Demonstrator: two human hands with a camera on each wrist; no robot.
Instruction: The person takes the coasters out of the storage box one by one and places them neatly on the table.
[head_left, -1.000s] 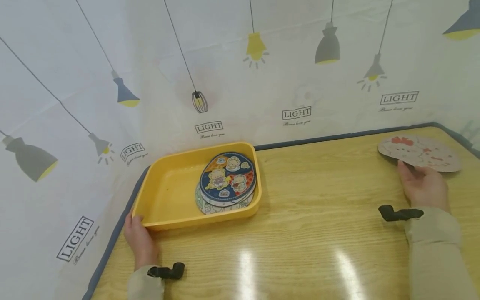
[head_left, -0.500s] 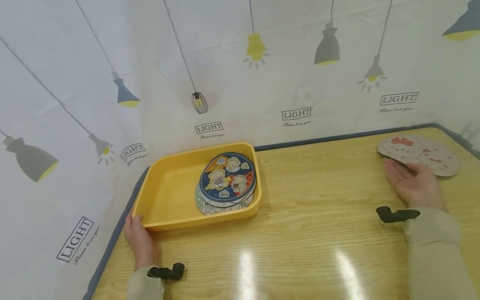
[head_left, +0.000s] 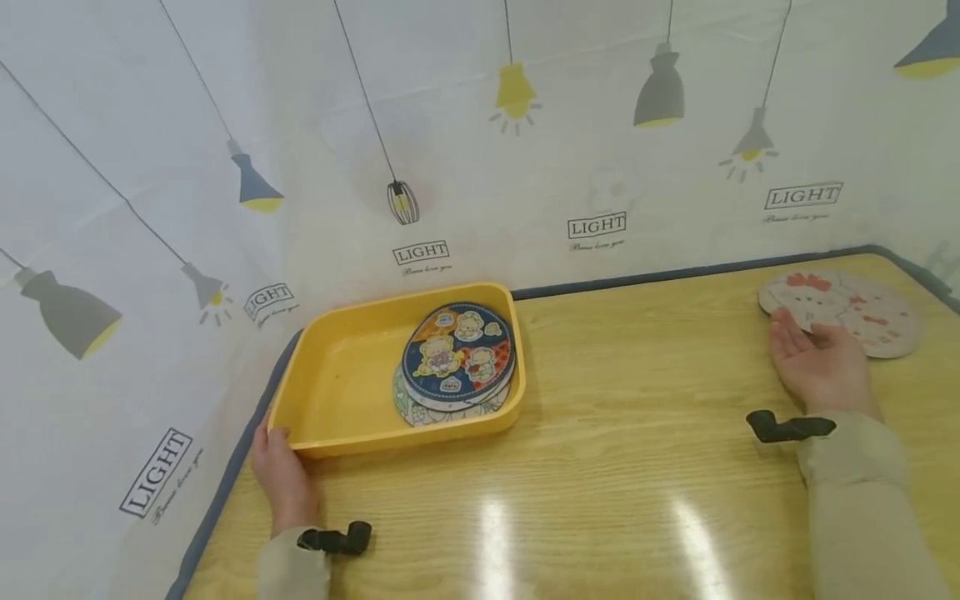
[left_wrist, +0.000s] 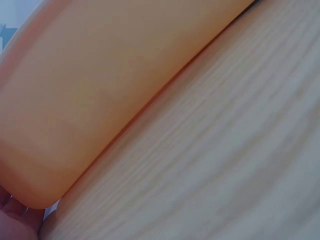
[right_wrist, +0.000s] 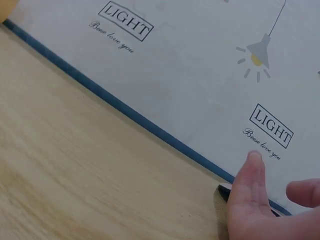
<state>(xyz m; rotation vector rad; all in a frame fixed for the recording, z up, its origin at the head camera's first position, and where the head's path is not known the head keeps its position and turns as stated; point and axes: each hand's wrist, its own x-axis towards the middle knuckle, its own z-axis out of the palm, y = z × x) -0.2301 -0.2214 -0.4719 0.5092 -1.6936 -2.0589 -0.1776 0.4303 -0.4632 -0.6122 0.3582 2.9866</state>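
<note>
My left hand [head_left: 283,475] grips the near left corner of a yellow tray [head_left: 337,446], thumb over the rim. In the left wrist view the tray's side wall [left_wrist: 100,90] fills the upper left, with the fingers [left_wrist: 20,220] at its corner. Inside the tray's right half lie stacked flat mats, topped by a navy oval mat [head_left: 457,354] with cartoon bears. A pink mat [head_left: 885,321] with red bows lies at the table's far right. My right hand [head_left: 825,367] is at its near edge, fingers extended, thumb apart from them in the right wrist view.
The wood-grain table [head_left: 615,400] has a dark blue edge strip [head_left: 637,279] along the back and left. Behind it hangs a white cloth [head_left: 450,100] printed with lamps. Black wrist mounts [head_left: 791,427] sit on both sleeves.
The right hand has let go of the pink mat, whose raised near side has come down onto the table. That hand has shifted slightly left. The left hand stays on the tray.
</note>
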